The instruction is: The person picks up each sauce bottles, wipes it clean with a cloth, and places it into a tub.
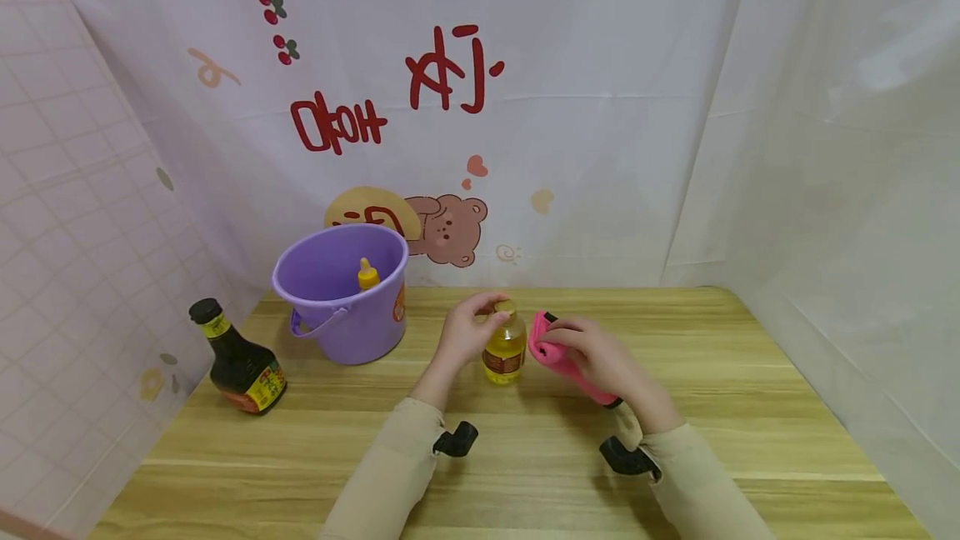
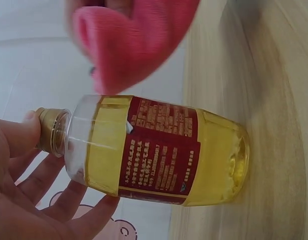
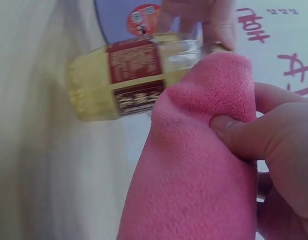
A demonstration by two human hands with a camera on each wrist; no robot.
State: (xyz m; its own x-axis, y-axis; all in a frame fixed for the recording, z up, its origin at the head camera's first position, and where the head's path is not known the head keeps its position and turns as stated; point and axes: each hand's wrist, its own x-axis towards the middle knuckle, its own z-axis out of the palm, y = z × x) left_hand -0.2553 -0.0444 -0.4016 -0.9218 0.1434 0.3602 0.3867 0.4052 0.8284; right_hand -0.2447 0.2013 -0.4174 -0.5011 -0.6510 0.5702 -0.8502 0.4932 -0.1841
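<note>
A clear bottle of yellow oil [image 1: 504,350] with a dark red label and gold cap stands on the table, slightly right of the middle. My left hand [image 1: 468,328] grips it by the cap and neck, thumb on the cap [image 2: 48,129] in the left wrist view. In my right hand [image 1: 600,357] is a pink cloth [image 3: 193,150], pinched between thumb and fingers. Its folded upper end is close to the bottle's right side, and the rest hangs down toward the wrist.
A purple bucket [image 1: 360,332] stands at the back left, with a yellow-capped bottle [image 1: 368,275] inside it. Further left is a dark sauce bottle [image 1: 247,373] with a black cap. A printed white curtain [image 1: 585,148] hangs behind the wooden table [image 1: 525,473].
</note>
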